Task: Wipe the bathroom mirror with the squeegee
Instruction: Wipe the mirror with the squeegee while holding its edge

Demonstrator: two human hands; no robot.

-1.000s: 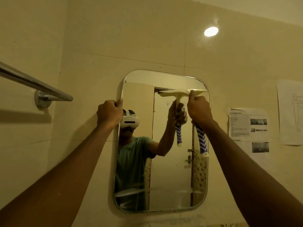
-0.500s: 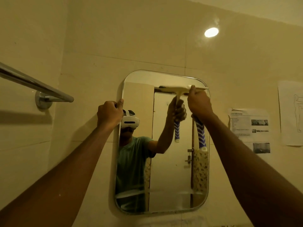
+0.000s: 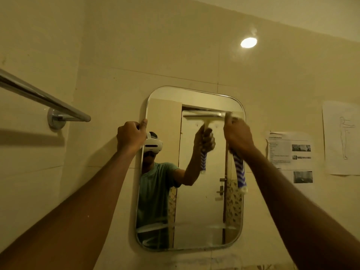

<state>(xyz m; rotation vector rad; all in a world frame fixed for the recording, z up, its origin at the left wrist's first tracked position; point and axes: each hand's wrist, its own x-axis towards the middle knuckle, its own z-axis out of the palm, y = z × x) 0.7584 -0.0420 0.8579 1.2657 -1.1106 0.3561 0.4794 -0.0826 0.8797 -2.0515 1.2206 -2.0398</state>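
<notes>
Right hand (image 3: 238, 136) fisted around the squeegee (image 3: 240, 172) handle, blue-and-white chevron grip sticking out below the fist. The pale blade end sits against the glass near the upper right of the mirror (image 3: 194, 211), just under the top edge; the blade itself is blurred and partly hidden by the hand. Left hand (image 3: 131, 136) curled closed on the mirror's left edge, thumb up against the rim, holding nothing else. Pale streaks across the lower glass. Chrome towel bar (image 3: 44, 98) on the wall at left. Printed paper sheets (image 3: 290, 151) taped to the wall at right
</notes>
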